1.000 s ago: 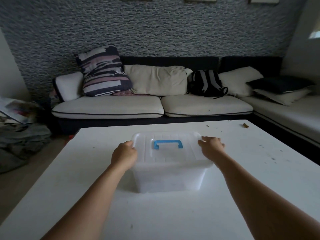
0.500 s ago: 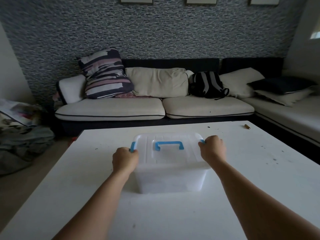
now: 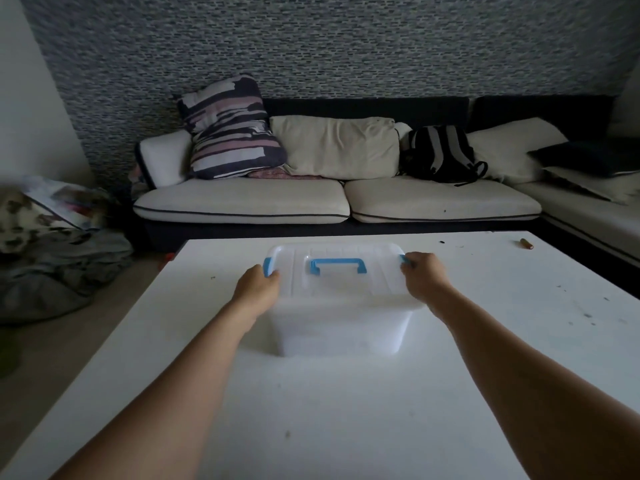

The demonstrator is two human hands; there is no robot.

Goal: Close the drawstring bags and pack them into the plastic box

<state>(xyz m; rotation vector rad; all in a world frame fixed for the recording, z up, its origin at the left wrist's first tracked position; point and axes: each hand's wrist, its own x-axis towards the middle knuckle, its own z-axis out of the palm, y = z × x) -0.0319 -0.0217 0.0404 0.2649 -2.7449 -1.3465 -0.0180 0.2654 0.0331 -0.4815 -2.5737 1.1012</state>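
A lidded plastic box (image 3: pixel 341 306) at the middle of the white desk (image 3: pixel 346 410) is gripped by curled fingers at both blue side latches, left hand (image 3: pixel 258 284) and right hand (image 3: pixel 423 274), which are best released evenly together.

A translucent white plastic box (image 3: pixel 341 320) stands on a white rectangular table (image 3: pixel 311 410), its lid (image 3: pixel 346 282) in place, with a blue carry handle (image 3: pixel 338 264) lying flat on top. The left hand (image 3: pixel 257 289) grips the blue side latch (image 3: pixel 267 266) at the lid's left edge; the right hand (image 3: pixel 423 276) grips the opposite latch (mostly hidden under the fingers). Contents cannot be made out. Beyond the table: a cream-cushioned sofa (image 3: pixel 339 199) holding a striped pillow (image 3: pixel 230 129) and a black backpack (image 3: pixel 440 154).
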